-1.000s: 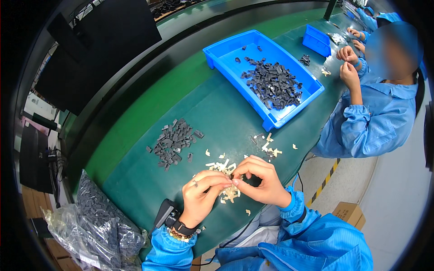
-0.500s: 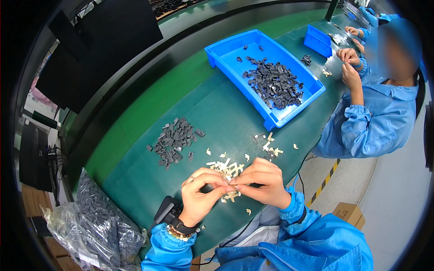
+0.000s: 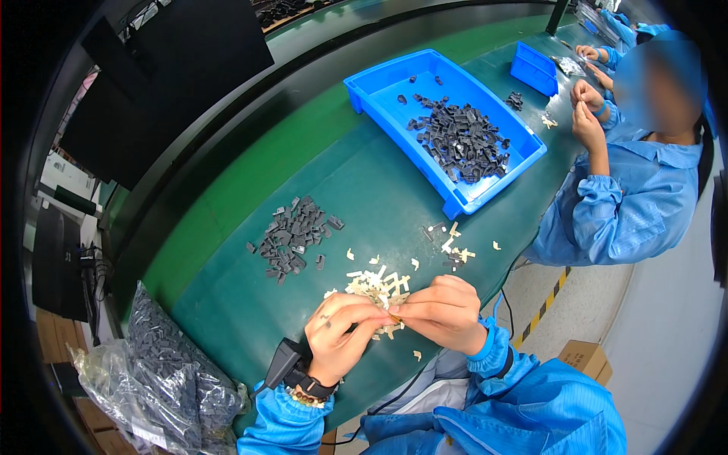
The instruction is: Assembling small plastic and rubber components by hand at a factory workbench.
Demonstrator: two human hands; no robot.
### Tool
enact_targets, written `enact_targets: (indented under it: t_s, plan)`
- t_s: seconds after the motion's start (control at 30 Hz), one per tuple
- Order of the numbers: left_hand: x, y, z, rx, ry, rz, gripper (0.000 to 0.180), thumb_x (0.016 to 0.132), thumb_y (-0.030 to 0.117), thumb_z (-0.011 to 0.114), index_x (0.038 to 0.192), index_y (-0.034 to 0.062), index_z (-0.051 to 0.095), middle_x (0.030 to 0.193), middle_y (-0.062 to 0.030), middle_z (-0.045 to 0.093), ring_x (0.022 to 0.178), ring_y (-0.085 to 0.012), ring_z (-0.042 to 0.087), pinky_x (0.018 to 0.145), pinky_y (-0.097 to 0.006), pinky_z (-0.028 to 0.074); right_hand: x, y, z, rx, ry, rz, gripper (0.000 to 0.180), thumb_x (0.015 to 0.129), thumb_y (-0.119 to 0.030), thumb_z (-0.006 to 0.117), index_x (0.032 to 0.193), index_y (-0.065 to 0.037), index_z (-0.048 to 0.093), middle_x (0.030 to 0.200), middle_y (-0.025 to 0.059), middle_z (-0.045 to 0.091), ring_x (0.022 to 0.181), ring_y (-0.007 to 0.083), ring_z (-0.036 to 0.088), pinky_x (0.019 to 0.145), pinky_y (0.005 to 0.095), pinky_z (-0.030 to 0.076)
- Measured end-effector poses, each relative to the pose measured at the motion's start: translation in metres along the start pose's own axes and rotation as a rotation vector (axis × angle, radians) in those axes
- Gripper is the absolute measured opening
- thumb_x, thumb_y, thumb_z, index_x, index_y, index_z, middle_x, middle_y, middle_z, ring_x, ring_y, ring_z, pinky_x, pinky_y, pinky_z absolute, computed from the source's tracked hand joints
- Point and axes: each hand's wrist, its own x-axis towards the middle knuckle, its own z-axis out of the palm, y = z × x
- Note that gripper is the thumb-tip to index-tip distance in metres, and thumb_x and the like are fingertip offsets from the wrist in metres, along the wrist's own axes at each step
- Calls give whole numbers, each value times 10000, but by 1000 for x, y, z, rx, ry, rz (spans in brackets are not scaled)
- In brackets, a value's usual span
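Change: over the last second both hands have been drawn slightly nearer the body, with fingertips kept pinched together; the small-part work is judged mid-step.
Left hand [image 3: 343, 334]: curled shut, fingertips met with the right's, at 6 o'clock on the green table [image 3: 250, 189].
Right hand [image 3: 444, 312]: closed on a pale clip [image 3: 390, 322], seemingly shared by both hands; the grip is partly hidden.
Pale clips [image 3: 375, 282]: heaped just at 12 o'clock of the hands.
Dark parts [image 3: 292, 236]: piled at 11 o'clock.
Blue tray [image 3: 383, 80]: at 1 o'clock, well apart.
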Motion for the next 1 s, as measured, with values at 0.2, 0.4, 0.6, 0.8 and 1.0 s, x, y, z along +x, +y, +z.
enact_targets:
  t_s: [0.2, 0.4, 0.6, 0.8, 1.0]
  plan:
    - [-3, -3, 3, -98, -39, -59, 209, 738, -56, 807, 892, 19, 687, 868, -90, 672, 718, -181, 634, 623, -291, 509, 0, -1, -1, -4, -5, 0, 292, 655, -71, 834, 941, -121, 797, 810, -8, 709, 572, 133, 543, 501, 276, 375]
    - [-1, -3, 2, -98, -70, -45, 211, 764, -72, 781, 922, 8, 666, 914, -105, 655, 714, -172, 622, 616, -279, 509, -2, 0, 1, 25, 6, 37, 277, 666, -41, 828, 930, -118, 790, 804, 2, 708, 585, 141, 569, 505, 278, 388]
    - [0, -3, 2, -85, -93, -44, 198, 777, -62, 769, 925, 8, 658, 910, -104, 654, 753, -185, 629, 643, -285, 513, -1, 0, 5, 67, 40, 69, 249, 681, -4, 808, 912, -91, 777, 791, 26, 703, 582, 150, 569, 509, 284, 396]
    - [4, -6, -1, -88, -124, -136, 163, 790, -24, 763, 910, 29, 667, 891, -80, 668, 800, -216, 639, 732, -324, 510, 1, -6, 1, 109, 115, 432, 97, 798, -19, 766, 872, -45, 709, 791, 34, 664, 526, 78, 480, 480, 235, 336]
    - [14, -22, -11, 190, -183, -91, 83, 779, 33, 787, 835, 64, 733, 854, -54, 717, 778, -211, 646, 788, -329, 489, 0, -4, 5, 235, 117, 602, 67, 854, -21, 734, 880, -28, 673, 797, 12, 636, 524, 25, 429, 471, 222, 276]
